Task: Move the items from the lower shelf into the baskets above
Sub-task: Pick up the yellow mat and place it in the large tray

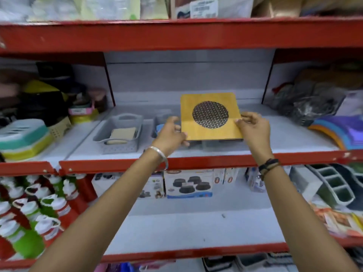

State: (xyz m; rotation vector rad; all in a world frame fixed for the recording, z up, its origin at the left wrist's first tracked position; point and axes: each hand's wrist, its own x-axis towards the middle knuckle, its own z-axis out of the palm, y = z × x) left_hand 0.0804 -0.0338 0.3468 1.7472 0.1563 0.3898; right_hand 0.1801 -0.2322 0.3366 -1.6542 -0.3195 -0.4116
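Holding a square wooden trivet (pixel 211 116) with a round mesh inset, the left hand (pixel 170 134) is closed on its near-left corner and the right hand (pixel 253 124) is pinched on its right edge. The board is kept nearly flat, tilted slightly up at the back, above the middle shelf (pixel 196 160). A grey basket (pixel 222 145) is seen directly beneath it, only its front wall showing under the board's near edge, so the drop is judged straight down, not sideways. Whether the board touches the rim cannot be told. A second grey basket (pixel 119 133), already holding a pale flat item (pixel 121 134), sits well to the left, nearer the left hand. Boxed items (pixel 189 183) remain on the lower shelf (pixel 196 250).
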